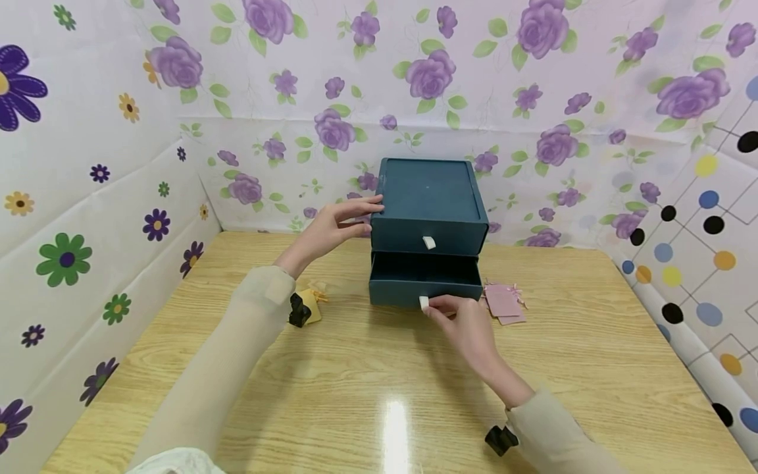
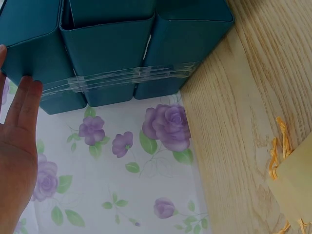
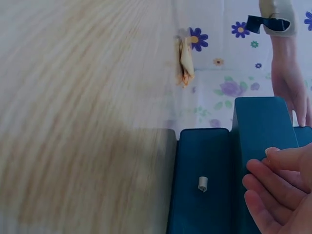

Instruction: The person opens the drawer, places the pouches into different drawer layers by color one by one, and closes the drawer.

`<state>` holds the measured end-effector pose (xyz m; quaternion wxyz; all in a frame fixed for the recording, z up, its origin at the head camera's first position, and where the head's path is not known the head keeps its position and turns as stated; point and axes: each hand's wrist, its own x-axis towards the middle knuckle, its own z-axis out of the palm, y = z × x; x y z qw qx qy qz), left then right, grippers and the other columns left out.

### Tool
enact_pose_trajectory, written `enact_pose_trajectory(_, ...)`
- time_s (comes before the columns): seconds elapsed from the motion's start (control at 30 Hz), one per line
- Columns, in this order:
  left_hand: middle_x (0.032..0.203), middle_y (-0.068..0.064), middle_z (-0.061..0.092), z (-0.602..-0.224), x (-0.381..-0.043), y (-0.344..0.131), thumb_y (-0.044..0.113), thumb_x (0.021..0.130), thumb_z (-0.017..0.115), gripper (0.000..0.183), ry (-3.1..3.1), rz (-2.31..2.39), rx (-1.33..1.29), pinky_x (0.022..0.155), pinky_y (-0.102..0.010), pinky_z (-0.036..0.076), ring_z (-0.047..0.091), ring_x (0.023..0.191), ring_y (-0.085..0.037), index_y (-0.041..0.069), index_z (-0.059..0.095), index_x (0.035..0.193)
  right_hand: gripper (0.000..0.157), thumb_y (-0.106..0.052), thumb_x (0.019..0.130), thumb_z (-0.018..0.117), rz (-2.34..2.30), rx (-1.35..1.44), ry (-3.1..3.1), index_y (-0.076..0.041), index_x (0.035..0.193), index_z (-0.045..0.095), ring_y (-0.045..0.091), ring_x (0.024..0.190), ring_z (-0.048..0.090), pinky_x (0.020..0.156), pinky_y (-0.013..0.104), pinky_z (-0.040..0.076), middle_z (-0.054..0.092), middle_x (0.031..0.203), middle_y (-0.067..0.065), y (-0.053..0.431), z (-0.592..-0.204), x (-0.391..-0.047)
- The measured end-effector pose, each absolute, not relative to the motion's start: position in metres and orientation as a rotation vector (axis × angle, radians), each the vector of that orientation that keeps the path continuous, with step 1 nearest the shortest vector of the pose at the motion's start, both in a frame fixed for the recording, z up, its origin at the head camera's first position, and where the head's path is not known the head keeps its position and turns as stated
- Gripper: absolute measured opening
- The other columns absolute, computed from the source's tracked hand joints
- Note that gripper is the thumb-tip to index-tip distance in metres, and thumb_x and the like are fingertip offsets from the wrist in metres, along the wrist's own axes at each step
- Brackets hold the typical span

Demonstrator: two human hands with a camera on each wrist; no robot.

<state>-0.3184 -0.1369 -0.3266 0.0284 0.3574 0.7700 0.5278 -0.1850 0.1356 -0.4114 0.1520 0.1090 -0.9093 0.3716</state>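
A dark teal three-tier drawer box [image 1: 432, 191] stands near the back of the table. Its middle drawer [image 1: 393, 293] is pulled partly out, and the visible part of its inside looks dark. At that drawer's front, the thumb and fingers of my right hand [image 1: 468, 329] pinch a white pull tab [image 1: 424, 303]. My left hand [image 1: 328, 230] rests its nearly straight fingers against the box's upper left side. Another white tab [image 1: 429, 242] marks the top drawer, and the bottom drawer [image 3: 202, 209] with its tab appears closed in the right wrist view.
A yellow drawstring pouch [image 1: 312, 306] lies left of the box, partly behind a black wrist strap [image 1: 299, 311]. Pink pouches [image 1: 503, 301] lie to the right. Clear tape [image 2: 136, 75] crosses the box's side. Flowered cloth [image 1: 331, 79] hangs close behind the wooden table [image 1: 343, 395].
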Motion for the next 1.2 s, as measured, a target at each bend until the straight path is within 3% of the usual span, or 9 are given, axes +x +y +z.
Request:
enact_pose_trajectory(0.33, 0.160, -0.004, 0.039, -0.312, -0.302, -0.134, 0.005, 0.099, 0.057, 0.041, 2.387, 1.614, 1.068, 0.103, -0.033, 0.054, 0.047, 0.140, -0.028, 0.007, 0.056, 0.140, 0.011, -0.020, 0.089, 0.074, 1.247, 0.335, -2.595, -0.014, 0.097, 0.079, 0.012, 0.084, 0.073, 0.073, 0.026, 0.062, 0.078, 0.091, 0.001, 0.140, -0.417, -0.175)
enact_pose_trajectory(0.5, 0.160, -0.005, 0.038, -0.313, -0.302, -0.134, 0.004, 0.099, 0.057, 0.041, 2.361, 1.631, 1.075, 0.104, -0.041, 0.053, 0.046, 0.141, -0.029, 0.005, 0.056, 0.140, 0.011, -0.021, 0.090, 0.073, 1.333, 0.345, -2.592, -0.015, 0.098, 0.078, 0.011, 0.083, 0.073, 0.072, 0.020, 0.059, 0.078, 0.091, 0.000, 0.143, -0.422, -0.170)
enact_pose_trajectory(0.8, 0.160, -0.002, 0.037, -0.323, -0.315, -0.136, 0.004, 0.100, 0.056, 0.042, 2.379, 1.630, 1.079, 0.104, -0.038, 0.053, 0.046, 0.142, -0.028, 0.008, 0.055, 0.141, 0.017, -0.019, 0.092, 0.070, 1.826, 0.193, -2.536, -0.009, 0.106, 0.075, 0.034, 0.096, 0.073, 0.077, 0.037, 0.064, 0.078, 0.100, 0.010, 0.143, -0.431, -0.160)
enact_pose_trajectory(0.97, 0.160, 0.003, 0.038, -0.328, -0.324, -0.138, 0.009, 0.100, 0.057, 0.041, 2.372, 1.638, 1.096, 0.105, -0.046, 0.051, 0.047, 0.141, -0.024, 0.013, 0.057, 0.140, 0.021, -0.021, 0.093, 0.070, 1.980, 0.105, -2.487, -0.008, 0.108, 0.074, 0.036, 0.101, 0.071, 0.075, 0.032, 0.064, 0.077, 0.102, 0.011, 0.142, -0.432, -0.155)
enact_pose_trajectory(1.2, 0.158, 0.006, 0.040, -0.330, -0.322, -0.137, 0.013, 0.099, 0.059, 0.040, 2.363, 1.640, 1.088, 0.103, -0.045, 0.053, 0.048, 0.139, -0.022, 0.016, 0.059, 0.139, 0.019, -0.020, 0.094, 0.069, 1.989, 0.096, -2.469, -0.008, 0.107, 0.073, 0.028, 0.096, 0.073, 0.074, 0.032, 0.064, 0.077, 0.100, 0.011, 0.141, -0.435, -0.148)
